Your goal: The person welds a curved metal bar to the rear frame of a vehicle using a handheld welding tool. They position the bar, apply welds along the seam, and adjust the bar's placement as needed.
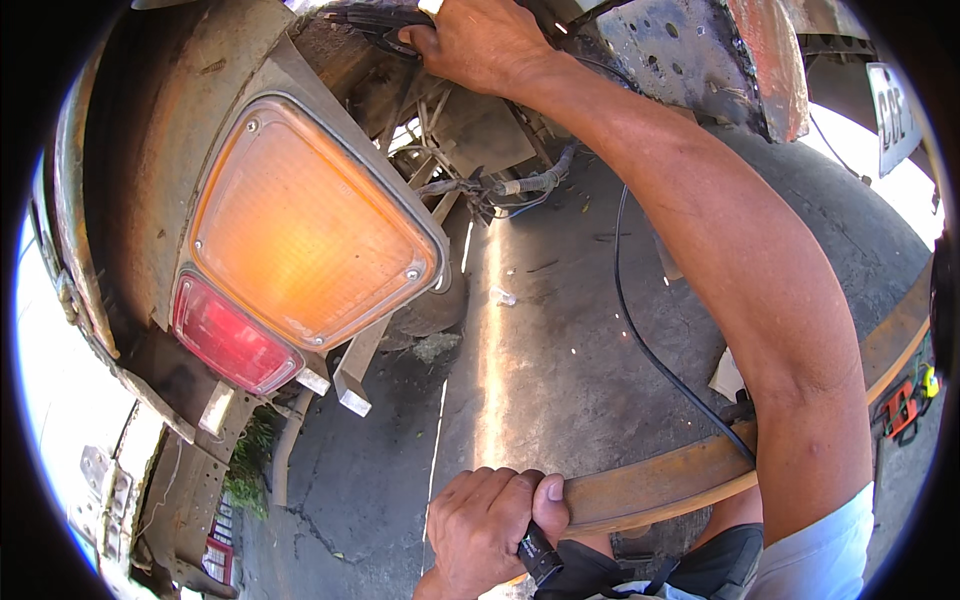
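My left hand (485, 525) grips a long, curved, rusty metal bar (650, 480) near the lower edge, with a small black object (540, 555) beside the thumb. My right arm reaches to the top, where my right hand (480, 45) is closed around a black item (380, 25), partly hidden, against the vehicle's underside. Just left of that arm is a tail lamp with a large orange lens (310, 220) and a smaller red lens (235, 335). A black cable (635, 335) hangs down to the bar, and wires and pipes (530, 185) show under the body.
Scratched sheet metal (670, 50) and a plate (890, 120) are at the upper right. Brackets and frame rails (190, 500) run down the left. Below lies cracked concrete floor (375, 470), with a plant (250, 465). Orange and yellow tools (900, 405) lie at the right edge.
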### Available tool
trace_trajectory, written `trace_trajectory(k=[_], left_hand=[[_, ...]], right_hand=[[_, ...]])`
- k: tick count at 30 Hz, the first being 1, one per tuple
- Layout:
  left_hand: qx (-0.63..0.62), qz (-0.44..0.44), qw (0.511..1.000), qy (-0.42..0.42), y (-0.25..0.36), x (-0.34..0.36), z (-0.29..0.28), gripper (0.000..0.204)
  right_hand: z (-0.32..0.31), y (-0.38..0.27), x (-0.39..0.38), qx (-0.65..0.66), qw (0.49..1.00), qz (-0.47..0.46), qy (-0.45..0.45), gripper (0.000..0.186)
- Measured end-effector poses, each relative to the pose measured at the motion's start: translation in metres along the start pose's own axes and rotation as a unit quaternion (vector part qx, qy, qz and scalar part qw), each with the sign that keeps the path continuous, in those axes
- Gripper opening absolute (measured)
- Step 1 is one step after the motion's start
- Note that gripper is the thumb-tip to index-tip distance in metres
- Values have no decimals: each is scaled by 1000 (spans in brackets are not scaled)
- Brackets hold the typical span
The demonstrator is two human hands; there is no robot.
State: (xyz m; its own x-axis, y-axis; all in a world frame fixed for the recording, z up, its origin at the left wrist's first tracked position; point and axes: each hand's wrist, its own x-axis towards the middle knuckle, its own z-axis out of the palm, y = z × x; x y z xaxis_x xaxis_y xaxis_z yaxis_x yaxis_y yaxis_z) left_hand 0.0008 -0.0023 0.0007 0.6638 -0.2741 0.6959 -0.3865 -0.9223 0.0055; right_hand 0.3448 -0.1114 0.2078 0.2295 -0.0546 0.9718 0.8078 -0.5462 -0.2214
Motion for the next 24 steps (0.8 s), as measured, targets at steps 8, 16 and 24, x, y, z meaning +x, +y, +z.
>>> trace_trajectory(k=[8,16,24], left_hand=[[-1,-3,1000,13,-1,-1,3,21],[-4,-27,999,-21,-6,-7,5,27],[-23,-15,1000,13,-2,-7,9,32]], right_hand=[[-7,-11,-3,6,999,7,36,45],[-42,-23,-34,-73,993,-52,-78,42],[-62,-23,-54,-78,992,-53,-86,41]])
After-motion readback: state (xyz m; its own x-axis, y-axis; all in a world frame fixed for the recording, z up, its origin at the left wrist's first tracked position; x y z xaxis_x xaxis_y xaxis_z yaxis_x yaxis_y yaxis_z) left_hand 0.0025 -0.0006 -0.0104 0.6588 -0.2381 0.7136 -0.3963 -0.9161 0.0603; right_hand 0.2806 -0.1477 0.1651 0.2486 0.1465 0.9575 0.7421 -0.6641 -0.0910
